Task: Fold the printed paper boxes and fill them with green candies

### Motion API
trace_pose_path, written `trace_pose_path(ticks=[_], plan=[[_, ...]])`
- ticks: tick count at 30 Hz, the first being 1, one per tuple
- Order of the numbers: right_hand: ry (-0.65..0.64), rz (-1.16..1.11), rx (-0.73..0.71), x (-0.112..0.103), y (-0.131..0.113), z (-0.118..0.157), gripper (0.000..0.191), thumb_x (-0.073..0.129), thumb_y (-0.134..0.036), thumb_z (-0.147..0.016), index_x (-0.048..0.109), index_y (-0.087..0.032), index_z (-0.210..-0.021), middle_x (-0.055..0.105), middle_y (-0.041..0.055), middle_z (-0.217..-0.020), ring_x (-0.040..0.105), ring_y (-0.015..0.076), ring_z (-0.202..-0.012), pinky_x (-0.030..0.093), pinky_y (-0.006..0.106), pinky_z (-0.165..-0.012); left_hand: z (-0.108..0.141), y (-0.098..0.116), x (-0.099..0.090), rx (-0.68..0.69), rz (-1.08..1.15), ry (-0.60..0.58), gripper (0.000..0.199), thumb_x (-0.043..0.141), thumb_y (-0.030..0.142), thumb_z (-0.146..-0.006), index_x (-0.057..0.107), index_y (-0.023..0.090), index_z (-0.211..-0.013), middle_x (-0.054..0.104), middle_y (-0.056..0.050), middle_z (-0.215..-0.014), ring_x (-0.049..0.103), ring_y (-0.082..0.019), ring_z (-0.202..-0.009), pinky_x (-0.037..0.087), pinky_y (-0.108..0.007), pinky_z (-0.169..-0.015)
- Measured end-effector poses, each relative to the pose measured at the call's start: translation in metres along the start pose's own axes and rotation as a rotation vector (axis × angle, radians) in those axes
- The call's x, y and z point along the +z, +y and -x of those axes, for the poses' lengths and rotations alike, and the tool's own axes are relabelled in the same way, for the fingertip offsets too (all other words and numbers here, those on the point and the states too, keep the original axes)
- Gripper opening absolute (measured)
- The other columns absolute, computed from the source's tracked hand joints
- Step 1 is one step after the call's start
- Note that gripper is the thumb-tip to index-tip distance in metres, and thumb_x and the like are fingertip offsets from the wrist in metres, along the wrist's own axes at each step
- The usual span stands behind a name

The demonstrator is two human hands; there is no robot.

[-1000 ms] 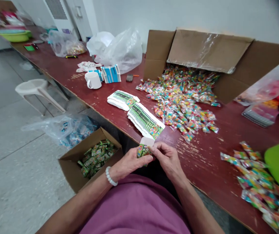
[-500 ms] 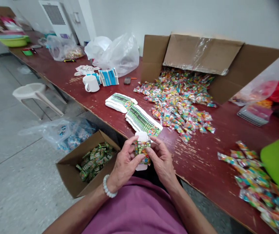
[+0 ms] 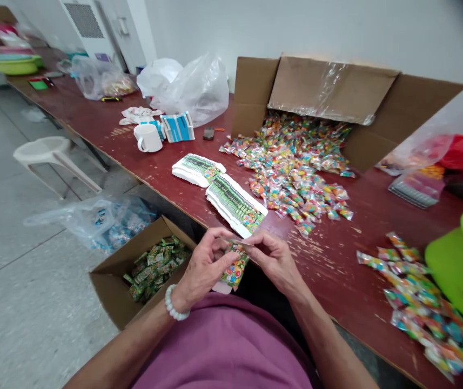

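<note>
Holding one printed carton (image 3: pixel 238 271) in the left hand (image 3: pixel 203 265), with the thumb flat on its front and fingers curled round its edge. Pinching what looks like its upper flap in the right hand (image 3: pixel 277 262), with thumb and fingertips nearly together. Held above the lap, just off the edge of one dark red table (image 3: pixel 336 273). Beyond, two fanned stacks of flat cartons (image 3: pixel 237 202), touching. Farther back, one open cardboard box (image 3: pixel 336 89), with sweet packets (image 3: pixel 292 167) spread before it, too many to count. To the left, one white mug (image 3: pixel 150 136); below, one floor box (image 3: pixel 107 289) of uncountable green packs (image 3: pixel 158 265), and one white stool (image 3: pixel 45 150). To the right, one lime-green bin (image 3: pixel 454 259).
</note>
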State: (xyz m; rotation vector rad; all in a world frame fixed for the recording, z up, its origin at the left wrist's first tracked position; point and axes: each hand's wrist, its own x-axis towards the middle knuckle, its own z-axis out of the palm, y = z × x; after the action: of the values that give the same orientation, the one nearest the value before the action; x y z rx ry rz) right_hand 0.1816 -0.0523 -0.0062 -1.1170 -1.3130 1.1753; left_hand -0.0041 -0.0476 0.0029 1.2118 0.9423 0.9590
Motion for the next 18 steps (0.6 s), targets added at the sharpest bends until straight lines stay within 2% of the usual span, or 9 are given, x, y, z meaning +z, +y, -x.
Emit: trace_pose_path(ticks=[2, 4, 6, 8, 10, 12, 14, 18], plan=[[0.05, 0.053, -0.046, 0.0, 0.003, 0.002, 0.021, 0.072, -0.041, -0.086, 0.075, -0.021, -0.084, 0.066, 0.0036, -0.08, 0.059, 0.0169, -0.074, 0.048, 0.028, -0.066, 0.0, 0.001, 0.001, -0.124, 0.133, -0.024, 0.05, 0.077, 0.035, -0.083, 0.047, 0.025, -0.121, 0.067, 0.001, -0.089, 0.065, -0.012, -0.075, 0.051, -0.022, -0.07], [0.075, 0.071, -0.068, 0.002, 0.004, 0.004, 0.019, 0.07, -0.04, -0.088, 0.074, -0.022, -0.087, 0.067, 0.0036, -0.081, 0.061, 0.0175, -0.075, 0.049, 0.028, -0.068, 0.001, 0.002, 0.002, -0.274, 0.263, -0.148, 0.049, 0.07, 0.043, -0.088, 0.046, 0.025, -0.127, 0.067, -0.001, -0.089, 0.067, -0.013, -0.07, 0.053, -0.023, -0.064], [0.024, 0.113, -0.086, 0.003, 0.003, 0.005, 0.019, 0.068, -0.04, -0.089, 0.074, -0.022, -0.09, 0.068, 0.0039, -0.085, 0.063, 0.0175, -0.076, 0.05, 0.029, -0.07, 0.0, 0.0, 0.003, -0.398, 0.369, -0.254, 0.049, 0.055, 0.053, -0.095, 0.045, 0.025, -0.134, 0.067, -0.004, -0.087, 0.066, -0.014, -0.06, 0.053, -0.025, -0.056], [-0.061, 0.109, -0.063, 0.004, -0.001, 0.005, 0.021, 0.064, -0.04, -0.092, 0.073, -0.021, -0.089, 0.069, 0.0034, -0.083, 0.063, 0.0163, -0.072, 0.051, 0.03, -0.071, -0.001, -0.004, 0.004, -0.466, 0.43, -0.244, 0.054, 0.045, 0.058, -0.096, 0.043, 0.026, -0.14, 0.066, -0.004, -0.081, 0.063, -0.014, -0.05, 0.051, -0.025, -0.049], [-0.116, -0.001, 0.008, 0.005, -0.005, 0.004, 0.024, 0.063, -0.041, -0.093, 0.07, -0.02, -0.085, 0.07, 0.0025, -0.082, 0.062, 0.0139, -0.064, 0.052, 0.03, -0.068, -0.003, -0.007, 0.006, -0.491, 0.431, -0.18, 0.059, 0.044, 0.061, -0.096, 0.044, 0.026, -0.143, 0.064, -0.003, -0.076, 0.06, -0.013, -0.046, 0.05, -0.024, -0.045], [-0.123, -0.115, 0.082, 0.006, -0.006, 0.003, 0.021, 0.068, -0.04, -0.089, 0.068, -0.02, -0.084, 0.072, 0.0025, -0.087, 0.061, 0.012, -0.058, 0.053, 0.029, -0.062, -0.005, -0.009, 0.008, -0.486, 0.397, -0.147, 0.061, 0.046, 0.063, -0.094, 0.048, 0.024, -0.141, 0.064, -0.002, -0.074, 0.06, -0.012, -0.045, 0.049, -0.023, -0.043], [-0.113, -0.131, 0.117, 0.007, -0.006, 0.001, 0.019, 0.073, -0.038, -0.084, 0.07, -0.02, -0.088, 0.073, 0.0034, -0.093, 0.061, 0.011, -0.056, 0.053, 0.027, -0.058, -0.007, -0.009, 0.01, -0.467, 0.356, -0.139, 0.062, 0.047, 0.065, -0.092, 0.054, 0.022, -0.136, 0.064, -0.002, -0.073, 0.059, -0.012, -0.043, 0.048, -0.023, -0.042], [-0.06, -0.085, 0.177, 0.009, -0.006, -0.003, 0.022, 0.074, -0.037, -0.082, 0.071, -0.017, -0.088, 0.073, 0.0029, -0.075, 0.061, 0.0116, -0.05, 0.05, 0.025, -0.05, -0.006, -0.007, 0.013, -0.434, 0.287, -0.163, 0.068, 0.045, 0.071, -0.09, 0.068, 0.013, -0.114, 0.067, -0.006, -0.072, 0.059, -0.013, -0.041, 0.048, -0.023, -0.039]])
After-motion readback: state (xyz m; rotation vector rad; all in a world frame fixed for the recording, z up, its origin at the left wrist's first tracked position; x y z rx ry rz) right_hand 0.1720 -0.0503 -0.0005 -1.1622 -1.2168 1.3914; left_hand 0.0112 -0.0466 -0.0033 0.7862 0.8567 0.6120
